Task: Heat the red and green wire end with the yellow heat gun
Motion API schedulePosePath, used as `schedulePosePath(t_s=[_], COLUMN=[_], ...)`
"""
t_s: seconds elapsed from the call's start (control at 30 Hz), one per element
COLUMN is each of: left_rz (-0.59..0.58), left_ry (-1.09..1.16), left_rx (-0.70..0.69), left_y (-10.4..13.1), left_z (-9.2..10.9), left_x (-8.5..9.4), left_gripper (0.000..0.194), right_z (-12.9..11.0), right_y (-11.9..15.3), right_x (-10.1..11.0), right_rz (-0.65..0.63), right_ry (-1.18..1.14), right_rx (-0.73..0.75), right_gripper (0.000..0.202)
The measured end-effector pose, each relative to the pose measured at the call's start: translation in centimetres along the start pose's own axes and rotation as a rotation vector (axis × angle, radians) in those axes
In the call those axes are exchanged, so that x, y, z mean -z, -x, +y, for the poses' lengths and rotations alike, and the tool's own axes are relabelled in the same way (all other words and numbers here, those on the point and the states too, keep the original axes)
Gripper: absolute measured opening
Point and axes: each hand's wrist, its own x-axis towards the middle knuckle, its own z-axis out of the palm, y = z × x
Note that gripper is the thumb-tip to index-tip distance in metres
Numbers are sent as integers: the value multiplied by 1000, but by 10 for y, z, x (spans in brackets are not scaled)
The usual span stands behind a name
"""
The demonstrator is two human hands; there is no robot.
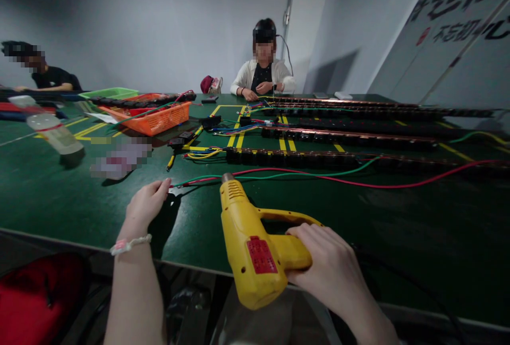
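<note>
**Heat gun up in our right hand, wire ends pinched in our left hand!**

And here we are at the green table, both hands busy! Our right grip wraps firmly round the handle of the yellow heat gun, which hangs over the near edge of the table, its metal nozzle pointing away from us and just beside the pair of wires, one red, one green. Over on the left, our grip is narrow, thumb and finger together on the ends of that pair, and from there the wires run away to the right across the table. A pale bracelet sits on our left wrist.

Just beyond the wires lies the nearest black strip, yellow leads at its left end, with more strips in rows behind it. Look left: an orange basket with dark parts in it, a green basket behind, and nearer us a bottle, its outline blurred. Across the table sits a person in a white top, hands near the far strips, and at far left we spot another person in black.
</note>
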Motion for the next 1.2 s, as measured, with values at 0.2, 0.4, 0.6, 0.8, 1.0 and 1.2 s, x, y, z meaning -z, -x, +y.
schedulePosePath(t_s=[0.2,0.4,0.6,0.8,1.0,1.2], left_rz=[-11,-27,-11,9,19,31], left_ry=[-13,-19,-10,-14,34,52], left_rx=[20,37,35,31,-8,-19], left_y=[1,1,0,1,1,-1], left_z=[1,2,1,5,5,1], left_x=[1,1,-1,1,0,-3], left_gripper=[51,51,49,41,31,31], right_z=[26,44,37,23,3,-18], right_y=[15,25,21,20,13,-3], right_x=[19,25,16,16,7,-6], right_rz=[-11,44,68,9,-43,-66], right_ry=[87,111,116,129,77,-21], right_rx=[127,143,88,107,106,57], right_gripper=[55,31,21,34,40,39])
